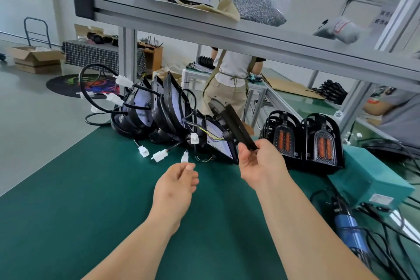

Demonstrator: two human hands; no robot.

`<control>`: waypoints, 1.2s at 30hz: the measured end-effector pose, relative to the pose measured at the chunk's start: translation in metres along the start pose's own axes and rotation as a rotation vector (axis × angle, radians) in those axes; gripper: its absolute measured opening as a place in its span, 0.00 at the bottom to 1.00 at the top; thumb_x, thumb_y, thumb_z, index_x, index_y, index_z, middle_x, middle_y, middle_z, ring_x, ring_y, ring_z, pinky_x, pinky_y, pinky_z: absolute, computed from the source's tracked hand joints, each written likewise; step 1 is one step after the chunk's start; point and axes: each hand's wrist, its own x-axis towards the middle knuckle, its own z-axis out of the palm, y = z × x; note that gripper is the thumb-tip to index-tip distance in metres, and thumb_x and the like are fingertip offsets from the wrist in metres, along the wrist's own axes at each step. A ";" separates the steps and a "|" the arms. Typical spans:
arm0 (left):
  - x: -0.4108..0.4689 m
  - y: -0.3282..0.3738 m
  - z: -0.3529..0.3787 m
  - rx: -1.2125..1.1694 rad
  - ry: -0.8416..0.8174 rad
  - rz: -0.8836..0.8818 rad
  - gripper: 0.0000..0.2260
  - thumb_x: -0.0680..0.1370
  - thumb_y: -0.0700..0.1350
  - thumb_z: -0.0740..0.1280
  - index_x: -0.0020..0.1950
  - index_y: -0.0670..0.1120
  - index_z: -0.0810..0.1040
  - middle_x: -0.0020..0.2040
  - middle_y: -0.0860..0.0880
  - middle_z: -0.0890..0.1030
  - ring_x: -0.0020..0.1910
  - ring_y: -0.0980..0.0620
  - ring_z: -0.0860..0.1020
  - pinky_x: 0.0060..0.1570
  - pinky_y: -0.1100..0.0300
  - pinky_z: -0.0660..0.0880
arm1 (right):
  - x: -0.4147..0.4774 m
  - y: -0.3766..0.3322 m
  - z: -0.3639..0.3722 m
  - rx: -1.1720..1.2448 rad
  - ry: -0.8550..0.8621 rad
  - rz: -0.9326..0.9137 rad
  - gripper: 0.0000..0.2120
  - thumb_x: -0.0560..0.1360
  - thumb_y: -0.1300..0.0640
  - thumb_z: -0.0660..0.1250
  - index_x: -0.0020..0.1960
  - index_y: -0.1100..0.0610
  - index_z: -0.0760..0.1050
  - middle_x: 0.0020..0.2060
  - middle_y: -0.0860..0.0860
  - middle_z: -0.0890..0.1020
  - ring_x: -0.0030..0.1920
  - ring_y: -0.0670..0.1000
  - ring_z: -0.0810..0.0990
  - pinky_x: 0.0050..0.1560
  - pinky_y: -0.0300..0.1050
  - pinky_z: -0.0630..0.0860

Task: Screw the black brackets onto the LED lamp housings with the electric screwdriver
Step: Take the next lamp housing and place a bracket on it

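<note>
Black bracket point(238, 127) is pinched at its near end by the right hand point(261, 163), thumb and fingers curled round it. The rest of the bracket sticks up and away from the grip, over the nearest LED lamp housing point(218, 143). Bracket doesn't look seated on that housing yet, and no screw is seen going in. Left hand point(177, 184) is just left of the grip and nearer the person, fingers loosely curled, thumb against a fingertip; can't tell if it holds a screw or nothing. Electric screwdriver point(350, 232) lies well right of the grip and nearer the person, untouched. Judgement: early on this unit, with seating the bracket and all the screwing left. More housings point(145, 107) lean in a row left of and beyond the grip, white connectors point(159, 155) trailing; unclear whether any carry brackets. Lamps with orange inserts point(322, 143) stand just right of the grip.
</note>
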 end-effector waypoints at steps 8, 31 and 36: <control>0.000 0.010 -0.005 -0.152 -0.042 -0.088 0.15 0.85 0.53 0.57 0.53 0.46 0.80 0.47 0.45 0.85 0.45 0.51 0.83 0.45 0.59 0.77 | -0.002 0.009 -0.059 0.052 -0.085 0.073 0.10 0.78 0.59 0.59 0.39 0.59 0.71 0.23 0.52 0.74 0.18 0.44 0.68 0.17 0.31 0.64; -0.008 0.032 -0.032 0.012 -0.579 -0.277 0.25 0.69 0.32 0.73 0.64 0.46 0.77 0.54 0.37 0.84 0.46 0.40 0.84 0.42 0.52 0.82 | 0.007 0.008 -0.081 -0.449 -0.209 -0.135 0.19 0.78 0.44 0.65 0.48 0.59 0.84 0.35 0.54 0.81 0.35 0.55 0.81 0.41 0.48 0.78; -0.011 0.026 -0.015 -0.145 -0.175 -0.084 0.14 0.77 0.33 0.67 0.58 0.49 0.79 0.52 0.43 0.84 0.52 0.42 0.80 0.63 0.43 0.73 | 0.008 0.023 -0.074 -0.164 -0.142 -0.110 0.25 0.80 0.38 0.58 0.46 0.59 0.79 0.33 0.53 0.82 0.32 0.52 0.79 0.39 0.47 0.76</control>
